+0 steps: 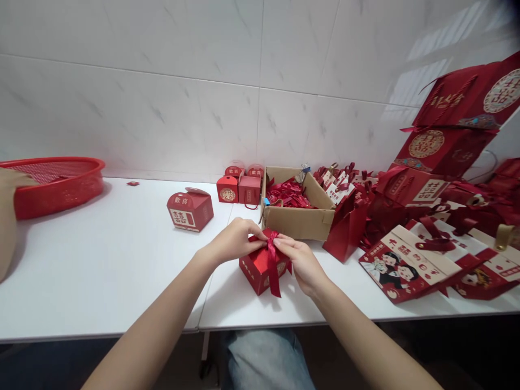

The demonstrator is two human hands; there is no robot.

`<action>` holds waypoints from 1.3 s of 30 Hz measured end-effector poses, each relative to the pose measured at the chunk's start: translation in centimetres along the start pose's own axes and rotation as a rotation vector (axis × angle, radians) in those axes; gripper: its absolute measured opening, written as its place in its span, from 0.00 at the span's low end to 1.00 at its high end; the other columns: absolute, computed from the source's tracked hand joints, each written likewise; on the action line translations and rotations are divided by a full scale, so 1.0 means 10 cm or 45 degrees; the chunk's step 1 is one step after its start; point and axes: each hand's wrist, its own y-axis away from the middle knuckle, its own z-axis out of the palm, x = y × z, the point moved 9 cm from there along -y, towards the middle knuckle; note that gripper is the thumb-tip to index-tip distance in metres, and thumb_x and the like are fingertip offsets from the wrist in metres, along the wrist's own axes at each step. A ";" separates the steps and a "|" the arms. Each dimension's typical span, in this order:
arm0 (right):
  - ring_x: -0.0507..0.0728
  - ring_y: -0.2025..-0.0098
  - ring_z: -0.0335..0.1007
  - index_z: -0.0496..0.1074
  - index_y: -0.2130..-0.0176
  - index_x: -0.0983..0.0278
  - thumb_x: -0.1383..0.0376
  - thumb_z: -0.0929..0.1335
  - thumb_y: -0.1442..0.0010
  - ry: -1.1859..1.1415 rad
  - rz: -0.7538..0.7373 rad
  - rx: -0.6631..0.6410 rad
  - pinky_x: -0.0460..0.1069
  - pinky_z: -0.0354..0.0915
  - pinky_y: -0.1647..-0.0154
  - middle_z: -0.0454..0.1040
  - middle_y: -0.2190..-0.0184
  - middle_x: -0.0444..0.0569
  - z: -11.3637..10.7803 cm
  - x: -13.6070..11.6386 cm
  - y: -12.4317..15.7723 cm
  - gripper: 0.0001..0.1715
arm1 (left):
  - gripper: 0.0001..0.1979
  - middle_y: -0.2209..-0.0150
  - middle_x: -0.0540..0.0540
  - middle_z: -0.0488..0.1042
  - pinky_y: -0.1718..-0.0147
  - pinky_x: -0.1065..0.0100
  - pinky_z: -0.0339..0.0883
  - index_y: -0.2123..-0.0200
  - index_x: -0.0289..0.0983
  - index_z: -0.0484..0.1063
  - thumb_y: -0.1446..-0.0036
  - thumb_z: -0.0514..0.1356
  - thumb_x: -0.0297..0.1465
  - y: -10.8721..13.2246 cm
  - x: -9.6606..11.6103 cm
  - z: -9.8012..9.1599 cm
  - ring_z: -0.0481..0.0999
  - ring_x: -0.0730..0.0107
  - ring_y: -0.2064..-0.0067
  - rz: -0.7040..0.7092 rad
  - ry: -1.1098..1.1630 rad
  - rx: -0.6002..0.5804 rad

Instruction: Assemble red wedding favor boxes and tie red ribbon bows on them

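Note:
In front of me on the white table stands a small red gift box with gold print. A dark red ribbon is tied on its top, with one tail hanging down the near side. My left hand reaches in from the left, thumb and forefinger pinched on the ribbon at the knot. From the right, my right hand pinches the ribbon's other side, close to the left fingertips. Part of the box top is hidden under my fingers.
An open cardboard box of red ribbons sits just behind. A red box stands to the left, small boxes at the wall. Stacked boxes and gift bags crowd the right. Far left are a red basket and a person's sleeve.

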 end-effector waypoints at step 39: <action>0.51 0.72 0.66 0.71 0.67 0.63 0.69 0.65 0.43 1.651 -0.615 -0.829 0.45 0.56 0.71 0.73 0.72 0.46 0.59 -0.89 -0.17 0.05 | 0.06 0.66 0.45 0.73 0.61 0.66 0.68 0.65 0.35 0.71 0.49 0.59 0.23 0.10 -0.40 0.02 0.73 0.69 0.64 0.137 0.543 0.388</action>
